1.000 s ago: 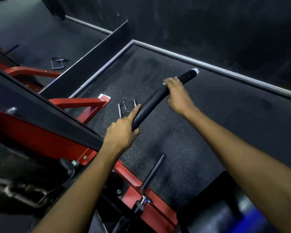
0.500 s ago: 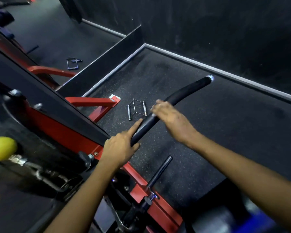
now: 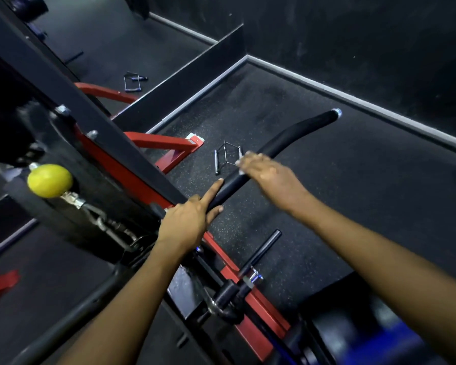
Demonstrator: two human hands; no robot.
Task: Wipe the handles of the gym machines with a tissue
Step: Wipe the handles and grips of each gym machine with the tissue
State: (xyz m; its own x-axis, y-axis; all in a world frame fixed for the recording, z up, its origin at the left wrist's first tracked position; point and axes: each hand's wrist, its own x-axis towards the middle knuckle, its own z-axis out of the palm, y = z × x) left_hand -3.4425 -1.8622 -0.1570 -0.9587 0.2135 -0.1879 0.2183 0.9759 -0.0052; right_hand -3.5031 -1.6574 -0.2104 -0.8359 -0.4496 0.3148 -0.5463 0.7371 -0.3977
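Item, nearest: left hand [image 3: 188,219], wrapped round the lower, inner end of the padded handle [image 3: 282,143], forefinger laid straight along the bar, thumb underneath; this grip steadies the bar beside the black and red machine frame [image 3: 132,177]. Item, next out: right hand [image 3: 267,173], laid over the top of the same handle just beyond the left forefinger; a small pale scrap at its fingertips is judged to be the tissue [image 3: 239,167], mostly hidden under the palm, and the hand is blurred, so whether the fingers close fully round the bar cannot be told. Item, task's thing: the handle, a long black padded bar held above the speckled rubber floor [image 3: 353,206], with its long axis running from lower left near the frame up and away to the right, bending slightly before a bare metal end cap [image 3: 337,111] that points toward the far wall. Method, as judged: keep the left hand firm so the bar does not swing, press the tissue round the padding rather than only on top, and work along the long axis in overlapping passes, turning the wrist to reach the underside, then cover the part under the left hand. Item, farther: metal cable attachment [image 3: 228,156] lying on the floor beneath the bar. Item, left: yellow knob [image 3: 50,180] on the frame.
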